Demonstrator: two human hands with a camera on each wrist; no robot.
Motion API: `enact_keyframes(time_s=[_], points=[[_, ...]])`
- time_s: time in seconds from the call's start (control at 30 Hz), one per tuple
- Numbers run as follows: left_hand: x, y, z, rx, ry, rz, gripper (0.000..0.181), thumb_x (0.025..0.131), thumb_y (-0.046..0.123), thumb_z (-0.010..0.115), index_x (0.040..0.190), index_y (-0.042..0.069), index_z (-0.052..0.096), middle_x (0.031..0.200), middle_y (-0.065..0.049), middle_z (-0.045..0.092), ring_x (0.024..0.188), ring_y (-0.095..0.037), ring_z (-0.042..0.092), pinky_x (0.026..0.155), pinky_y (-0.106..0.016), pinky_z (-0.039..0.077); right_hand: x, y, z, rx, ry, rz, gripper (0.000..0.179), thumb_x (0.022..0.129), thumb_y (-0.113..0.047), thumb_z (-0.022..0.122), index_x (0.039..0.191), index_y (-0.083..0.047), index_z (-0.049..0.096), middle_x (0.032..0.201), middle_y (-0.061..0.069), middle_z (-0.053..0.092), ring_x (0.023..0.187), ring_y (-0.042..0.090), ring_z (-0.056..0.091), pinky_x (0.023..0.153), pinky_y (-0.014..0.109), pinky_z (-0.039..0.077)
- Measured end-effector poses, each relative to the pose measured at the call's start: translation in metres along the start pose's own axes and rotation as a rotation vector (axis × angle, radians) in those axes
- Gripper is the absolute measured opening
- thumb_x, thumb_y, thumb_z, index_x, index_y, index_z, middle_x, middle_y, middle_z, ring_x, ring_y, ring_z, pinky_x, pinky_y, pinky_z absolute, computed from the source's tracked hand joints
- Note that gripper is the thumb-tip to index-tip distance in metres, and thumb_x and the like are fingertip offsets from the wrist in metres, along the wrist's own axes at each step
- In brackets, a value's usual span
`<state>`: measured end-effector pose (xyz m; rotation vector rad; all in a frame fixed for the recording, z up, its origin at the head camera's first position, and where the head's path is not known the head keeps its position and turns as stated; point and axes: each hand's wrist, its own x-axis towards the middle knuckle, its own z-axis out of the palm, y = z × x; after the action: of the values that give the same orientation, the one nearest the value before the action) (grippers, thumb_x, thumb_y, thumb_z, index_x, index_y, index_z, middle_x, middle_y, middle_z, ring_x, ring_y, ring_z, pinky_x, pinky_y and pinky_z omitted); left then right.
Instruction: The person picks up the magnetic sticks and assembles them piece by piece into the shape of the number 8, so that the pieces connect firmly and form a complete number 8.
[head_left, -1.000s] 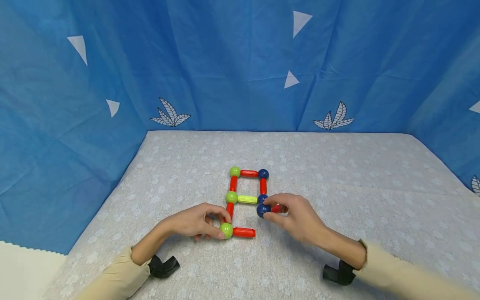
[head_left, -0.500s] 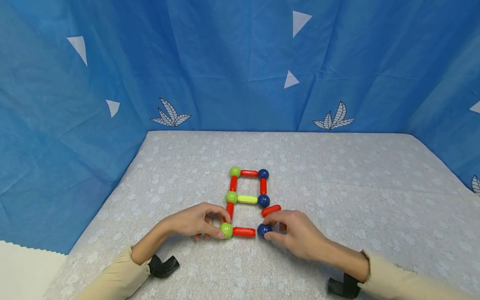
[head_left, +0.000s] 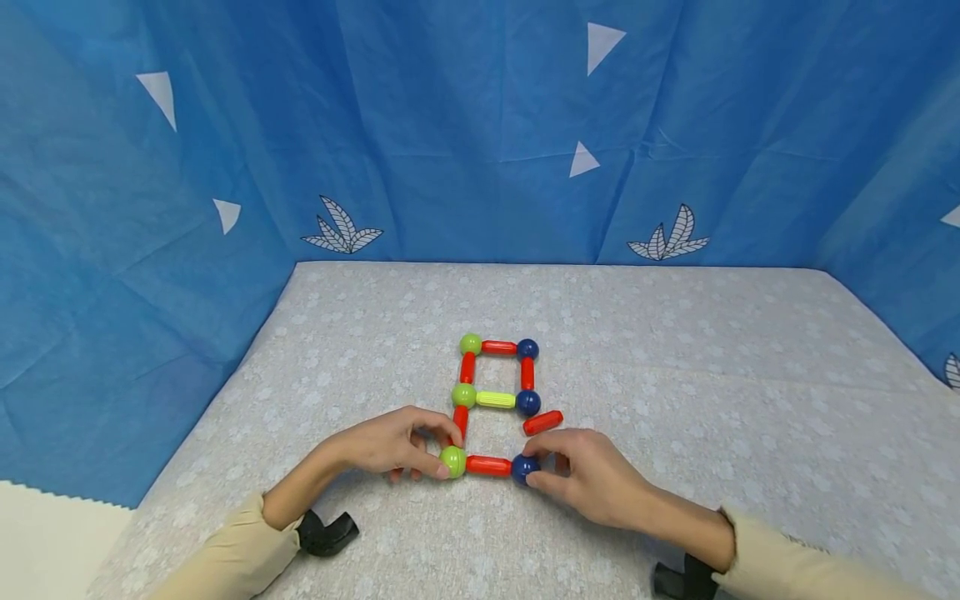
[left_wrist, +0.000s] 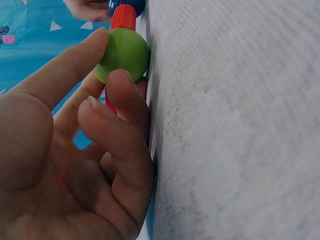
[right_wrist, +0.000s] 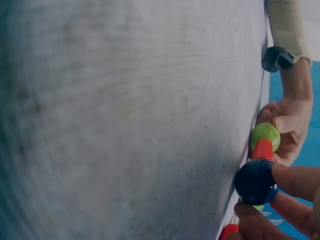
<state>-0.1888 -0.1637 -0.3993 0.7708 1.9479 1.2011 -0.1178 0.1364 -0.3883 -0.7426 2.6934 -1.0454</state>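
Observation:
My left hand (head_left: 408,442) pinches the near green ball (head_left: 453,461) between thumb and fingers, as the left wrist view confirms. A red rod (head_left: 488,466) runs from that ball to a dark blue ball (head_left: 524,470), touching both. Thumb and fingertips of my right hand (head_left: 588,471) grip this blue ball (right_wrist: 256,181) from the right. Just beyond the right hand, a loose red rod (head_left: 543,422) lies slanted, its left end close to the middle blue ball (head_left: 528,402). Another red rod (head_left: 461,423) leads away from the held green ball, partly covered by the left fingers.
Farther back, a yellow-green rod (head_left: 496,400) joins the middle green ball (head_left: 464,395) to the middle blue ball. Red rods link these to a far green ball (head_left: 471,344) and far blue ball (head_left: 527,349), forming a square. A blue curtain (head_left: 480,133) hangs behind the cloth-covered table (head_left: 675,350).
My right hand has brought its blue ball nearer and slightly left, against the red rod's end. The slanted red rod was let go beside the middle blue ball. My left hand stays put.

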Motion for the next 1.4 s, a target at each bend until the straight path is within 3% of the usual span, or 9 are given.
enact_keyframes(time_s=[0.3, 0.53, 0.83, 1.03, 1.23, 1.4], points=[[0.001, -0.001, 0.0, -0.001, -0.005, -0.001, 0.025, 0.09, 0.021, 0.075, 0.114, 0.021, 0.067, 0.103, -0.005, 0.065, 0.057, -0.017, 0.055, 0.042, -0.026, 0.043, 0.001, 0.004, -0.009, 0.017, 0.019, 0.005, 0.024, 0.089, -0.021, 0.076, 0.111, -0.013, 0.072, 0.089, -0.013, 0.067, 0.069, 0.006, 0.056, 0.061, 0.025, 0.048], [0.0, -0.001, 0.0, 0.022, 0.007, 0.005, 0.025, 0.089, 0.021, 0.076, 0.113, 0.022, 0.068, 0.097, -0.004, 0.065, 0.056, -0.017, 0.055, 0.041, -0.026, 0.043, 0.009, 0.007, -0.019, -0.035, 0.075, 0.052, 0.021, 0.089, -0.018, 0.075, 0.11, -0.019, 0.073, 0.089, -0.014, 0.066, 0.066, 0.01, 0.053, 0.055, 0.025, 0.044], [0.0, -0.001, 0.0, 0.02, 0.01, 0.002, 0.025, 0.089, 0.021, 0.076, 0.113, 0.022, 0.068, 0.098, -0.004, 0.065, 0.056, -0.017, 0.055, 0.041, -0.026, 0.043, 0.015, 0.015, -0.02, -0.054, 0.106, 0.05, 0.018, 0.088, -0.017, 0.075, 0.107, -0.018, 0.074, 0.082, -0.014, 0.064, 0.062, 0.009, 0.051, 0.053, 0.025, 0.041], [0.0, -0.001, 0.001, 0.02, 0.008, 0.004, 0.024, 0.089, 0.021, 0.075, 0.112, 0.022, 0.068, 0.096, -0.004, 0.065, 0.056, -0.016, 0.054, 0.041, -0.026, 0.043, 0.018, 0.014, -0.018, -0.07, 0.066, 0.061, 0.017, 0.089, -0.019, 0.075, 0.106, -0.016, 0.074, 0.079, -0.014, 0.063, 0.063, 0.008, 0.052, 0.055, 0.026, 0.044], [0.001, -0.002, 0.001, 0.012, 0.011, -0.003, 0.024, 0.089, 0.021, 0.075, 0.112, 0.022, 0.068, 0.1, -0.004, 0.065, 0.056, -0.017, 0.054, 0.042, -0.026, 0.043, 0.02, 0.015, -0.016, -0.083, 0.018, 0.064, 0.028, 0.09, -0.021, 0.074, 0.114, -0.007, 0.071, 0.081, -0.01, 0.06, 0.067, 0.007, 0.051, 0.058, 0.026, 0.045], [0.001, -0.002, 0.001, 0.002, 0.009, -0.001, 0.024, 0.089, 0.021, 0.075, 0.112, 0.022, 0.068, 0.099, -0.005, 0.065, 0.056, -0.017, 0.054, 0.042, -0.027, 0.043, 0.02, 0.015, -0.016, -0.106, 0.006, 0.059, 0.016, 0.09, -0.018, 0.074, 0.105, -0.013, 0.073, 0.077, -0.011, 0.057, 0.066, 0.008, 0.048, 0.057, 0.026, 0.043]])
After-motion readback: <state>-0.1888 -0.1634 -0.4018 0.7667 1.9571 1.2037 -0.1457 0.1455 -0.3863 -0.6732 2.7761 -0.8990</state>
